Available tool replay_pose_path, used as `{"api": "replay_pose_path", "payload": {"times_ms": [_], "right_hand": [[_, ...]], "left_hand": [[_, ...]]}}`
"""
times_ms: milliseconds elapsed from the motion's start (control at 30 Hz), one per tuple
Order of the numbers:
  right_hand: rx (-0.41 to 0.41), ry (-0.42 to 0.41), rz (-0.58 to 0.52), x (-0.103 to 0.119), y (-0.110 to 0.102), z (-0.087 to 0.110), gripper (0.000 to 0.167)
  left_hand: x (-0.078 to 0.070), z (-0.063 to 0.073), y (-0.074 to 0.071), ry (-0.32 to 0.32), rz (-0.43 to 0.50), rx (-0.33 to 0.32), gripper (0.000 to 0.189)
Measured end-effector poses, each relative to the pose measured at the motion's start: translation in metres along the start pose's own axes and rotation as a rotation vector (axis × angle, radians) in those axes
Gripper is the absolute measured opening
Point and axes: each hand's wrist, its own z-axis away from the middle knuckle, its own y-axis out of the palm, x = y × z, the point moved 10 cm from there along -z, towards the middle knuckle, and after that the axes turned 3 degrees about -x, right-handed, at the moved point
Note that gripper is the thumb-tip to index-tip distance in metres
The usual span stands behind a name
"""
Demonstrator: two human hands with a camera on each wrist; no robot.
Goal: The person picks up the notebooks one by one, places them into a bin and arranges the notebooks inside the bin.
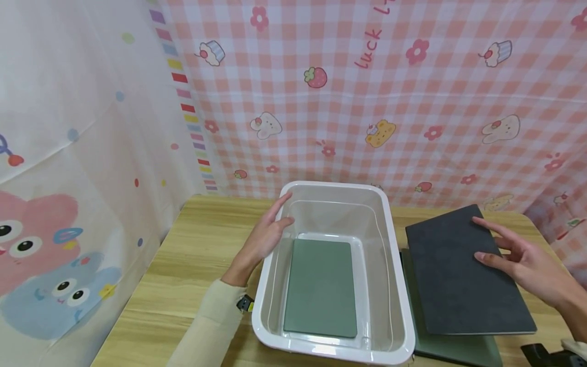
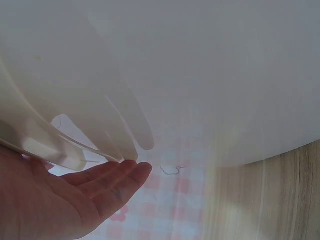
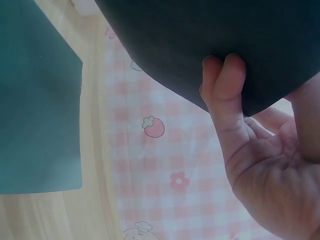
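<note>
A white plastic bin (image 1: 401, 285) stands in the middle of the table in the head view, with a green notebook (image 1: 321, 288) lying flat on its bottom. My left hand (image 1: 266, 232) grips the bin's left rim, thumb over the inside; in the left wrist view its fingers (image 2: 117, 187) touch the outer wall. At the right, my right hand (image 1: 527, 260) holds a black notebook (image 1: 458, 285) by its right edge, thumb on the cover. The right wrist view shows two fingers (image 3: 227, 90) against its underside. Below it lies a dark green notebook (image 1: 477, 349), partly covered.
The wooden table (image 1: 183, 255) extends left of the bin. A pink checked cloth (image 1: 321, 117) hangs behind the table, and a pale cartoon-print cloth (image 1: 91, 178) hangs along the left side.
</note>
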Motion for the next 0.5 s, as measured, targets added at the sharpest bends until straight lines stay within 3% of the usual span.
{"api": "replay_pose_path", "payload": {"times_ms": [267,500], "right_hand": [[0.001,-0.051,-0.067,0.006,-0.006,0.000,0.077],[-0.018,-0.058,-0.042,0.009,-0.013,0.001,0.076]], "left_hand": [[-0.001,0.000,0.000,0.006,-0.007,0.001,0.059],[-0.001,0.000,0.001,0.012,0.016,0.003,0.059]]}}
